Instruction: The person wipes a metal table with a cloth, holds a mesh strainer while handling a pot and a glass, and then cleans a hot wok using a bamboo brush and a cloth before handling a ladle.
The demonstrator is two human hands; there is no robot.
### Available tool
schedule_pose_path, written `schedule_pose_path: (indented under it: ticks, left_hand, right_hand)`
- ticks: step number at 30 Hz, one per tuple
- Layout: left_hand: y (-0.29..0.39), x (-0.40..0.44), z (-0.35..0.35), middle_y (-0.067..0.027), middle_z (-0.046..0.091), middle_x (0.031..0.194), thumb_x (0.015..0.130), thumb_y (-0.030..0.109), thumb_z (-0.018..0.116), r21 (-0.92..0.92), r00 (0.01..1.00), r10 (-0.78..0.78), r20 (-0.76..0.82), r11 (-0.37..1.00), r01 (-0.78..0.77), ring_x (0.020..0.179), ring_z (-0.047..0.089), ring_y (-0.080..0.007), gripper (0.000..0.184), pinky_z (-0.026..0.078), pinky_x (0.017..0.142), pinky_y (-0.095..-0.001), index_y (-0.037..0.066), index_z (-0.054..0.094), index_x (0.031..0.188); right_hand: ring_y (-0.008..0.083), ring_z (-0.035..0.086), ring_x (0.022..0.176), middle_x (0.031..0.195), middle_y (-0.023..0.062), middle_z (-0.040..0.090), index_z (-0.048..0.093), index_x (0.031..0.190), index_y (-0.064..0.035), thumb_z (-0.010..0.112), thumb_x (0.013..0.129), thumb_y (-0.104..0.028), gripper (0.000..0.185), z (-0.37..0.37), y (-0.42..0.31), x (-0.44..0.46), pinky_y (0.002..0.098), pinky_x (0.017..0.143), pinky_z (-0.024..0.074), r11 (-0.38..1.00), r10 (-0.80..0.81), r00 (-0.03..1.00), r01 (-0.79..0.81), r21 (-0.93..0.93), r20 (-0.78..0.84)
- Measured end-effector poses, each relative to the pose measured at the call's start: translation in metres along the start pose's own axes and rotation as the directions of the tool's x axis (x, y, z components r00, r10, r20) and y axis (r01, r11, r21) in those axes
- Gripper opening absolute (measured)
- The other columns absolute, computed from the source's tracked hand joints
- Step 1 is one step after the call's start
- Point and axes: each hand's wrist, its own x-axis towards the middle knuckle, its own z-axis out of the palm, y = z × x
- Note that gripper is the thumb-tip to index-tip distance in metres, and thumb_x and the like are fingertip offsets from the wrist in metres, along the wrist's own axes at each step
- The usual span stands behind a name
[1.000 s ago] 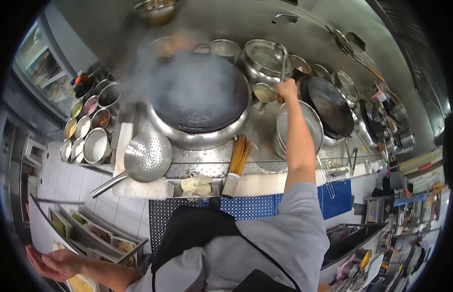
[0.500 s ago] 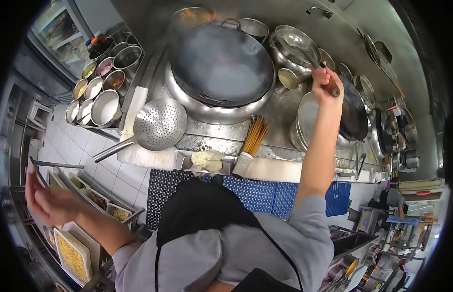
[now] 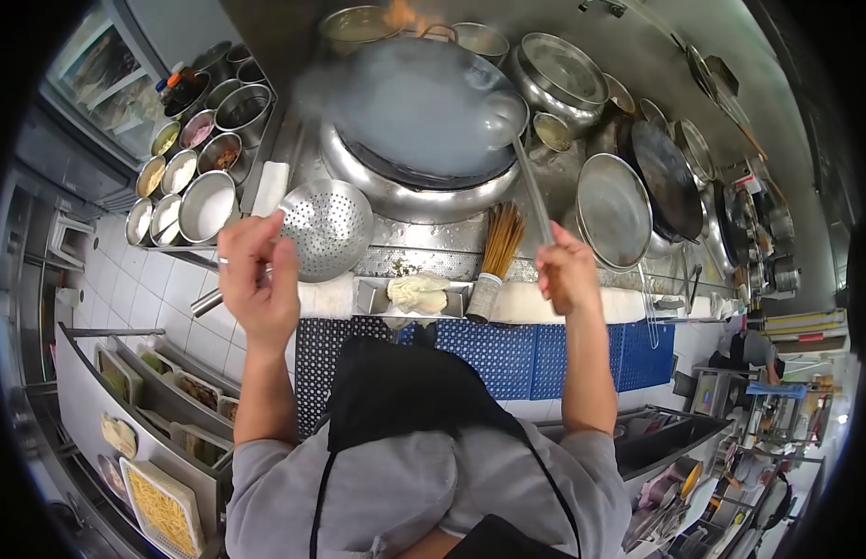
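Note:
My right hand (image 3: 568, 270) is closed around the handle of a ladle (image 3: 531, 182), whose bowl is over the near right side of a smoking wok (image 3: 405, 121). The wok sits on a round steel burner ring; smoke hides what is inside. My left hand (image 3: 258, 279) is raised with fingers loosely curled and apart, nothing between them. It overlaps the handle side of a perforated strainer (image 3: 326, 228), and whether it touches the strainer I cannot tell. A bamboo wok brush (image 3: 500, 252) stands between my hands, beside a steel tray (image 3: 372, 296) holding a crumpled cloth (image 3: 419, 293).
Flames (image 3: 400, 14) flare behind the wok. Metal ingredient tubs (image 3: 209, 207) crowd the left rack. On the right are a round steel pan (image 3: 615, 210), another dark wok (image 3: 666, 177) and a small pot (image 3: 551, 132). A basket of yellow strips (image 3: 161, 508) stands lower left.
My right hand came down and toward me, bringing the ladle's bowl from the pots at the right to the wok. My left hand swung from the far left to the strainer. Flames and smoke grew.

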Motion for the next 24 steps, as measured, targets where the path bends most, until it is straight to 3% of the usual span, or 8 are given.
schedule_pose_path:
  ticks: [4, 7, 10, 13, 16, 19, 23, 24]
  left_hand:
    - [-0.005, -0.019, 0.026, -0.0125, 0.056, 0.111, 0.074, -0.016, 0.054, 0.019, 0.976, -0.045, 0.213, 0.999, 0.042, 0.077, 0.055, -0.0113, 0.045, 0.047, 0.073, -0.0257, -0.001, 0.064, 0.116]
    - [-0.016, -0.046, 0.052, -0.0189, 0.058, 0.121, 0.075, -0.007, 0.060, 0.068, 0.852, -0.068, 0.519, 0.997, 0.038, 0.106, 0.059, -0.0338, 0.046, 0.049, 0.092, -0.0402, 0.000, 0.061, 0.120]
    - [-0.033, -0.088, 0.080, -0.0223, 0.057, 0.126, 0.076, 0.007, 0.069, 0.176, 0.726, -0.132, 0.675, 0.984, 0.016, 0.115, 0.054, -0.0396, 0.055, 0.041, 0.103, -0.0499, -0.001, 0.057, 0.129]
    - [-0.048, -0.119, 0.099, -0.0228, 0.058, 0.126, 0.076, 0.016, 0.073, 0.231, 0.649, -0.071, 0.758, 0.959, -0.164, 0.117, 0.053, -0.0377, 0.064, 0.038, 0.106, -0.0502, -0.005, 0.053, 0.133]
    - [-0.054, -0.135, 0.112, -0.0210, 0.060, 0.122, 0.072, 0.016, 0.075, 0.262, 0.571, -0.113, 0.813, 0.947, -0.187, 0.115, 0.054, -0.0358, 0.067, 0.040, 0.102, -0.0475, -0.004, 0.054, 0.133]
    - [-0.054, -0.132, 0.120, -0.0185, 0.061, 0.118, 0.070, 0.015, 0.075, 0.314, 0.506, -0.155, 0.849, 0.916, -0.248, 0.113, 0.055, -0.0332, 0.067, 0.043, 0.098, -0.0449, -0.003, 0.055, 0.132]
    - [-0.072, -0.137, 0.139, -0.0189, 0.061, 0.118, 0.069, 0.021, 0.078, 0.278, 0.449, -0.101, 0.888, 0.896, -0.348, 0.113, 0.056, -0.0345, 0.072, 0.042, 0.099, -0.0446, -0.002, 0.053, 0.132]
    - [-0.079, -0.141, 0.146, -0.0186, 0.062, 0.115, 0.068, 0.020, 0.078, 0.269, 0.423, -0.107, 0.900, 0.900, -0.343, 0.112, 0.057, -0.0349, 0.071, 0.042, 0.099, -0.0451, -0.002, 0.054, 0.131]
  right_hand:
    - [0.0076, 0.044, 0.047, 0.059, -0.0024, 0.048, 0.038, 0.152, -0.0041, 0.061, 0.085, -0.001, 0.071, -0.008, 0.067, -0.010, 0.0259, 0.046, 0.0391, 0.875, -0.272, 0.955, 0.197, -0.442, -0.115]
    - [0.0114, 0.043, 0.048, 0.056, 0.0018, 0.045, 0.037, 0.152, -0.0056, 0.062, 0.085, -0.003, 0.072, -0.017, 0.124, -0.027, 0.0290, 0.051, 0.0409, 0.751, -0.424, 0.891, 0.246, -0.612, -0.163]
    - [0.0097, 0.042, 0.050, 0.056, 0.0008, 0.044, 0.035, 0.152, -0.0049, 0.062, 0.087, -0.004, 0.071, -0.014, 0.180, -0.053, 0.0293, 0.050, 0.0374, 0.707, -0.482, 0.842, 0.212, -0.675, -0.241]
    - [0.0195, 0.052, 0.049, 0.055, 0.0058, 0.051, 0.034, 0.151, -0.0053, 0.062, 0.088, -0.006, 0.069, -0.019, 0.218, -0.064, 0.0358, 0.053, 0.0424, 0.664, -0.484, 0.838, 0.163, -0.730, -0.253]
    - [0.0362, 0.064, 0.062, 0.075, 0.0200, 0.065, 0.037, 0.150, -0.0069, 0.065, 0.086, -0.009, 0.070, -0.035, 0.250, -0.061, 0.0479, 0.064, 0.0521, 0.594, -0.433, 0.866, 0.064, -0.802, -0.252]
    - [0.0386, 0.065, 0.074, 0.089, 0.0238, 0.065, 0.040, 0.149, -0.0079, 0.065, 0.088, -0.013, 0.066, -0.044, 0.266, -0.060, 0.0487, 0.069, 0.0537, 0.497, -0.440, 0.865, 0.008, -0.868, -0.243]
    - [0.0445, 0.059, 0.097, 0.106, 0.0255, 0.060, 0.049, 0.141, -0.0075, 0.063, 0.093, -0.026, 0.054, -0.032, 0.225, -0.053, 0.0501, 0.078, 0.0522, 0.160, -0.559, 0.821, -0.026, -0.987, -0.112]
    - [0.0449, 0.059, 0.098, 0.109, 0.0253, 0.060, 0.048, 0.142, -0.0078, 0.063, 0.093, -0.029, 0.055, -0.025, 0.216, -0.044, 0.0505, 0.080, 0.0519, 0.230, -0.509, 0.852, -0.005, -0.973, -0.125]
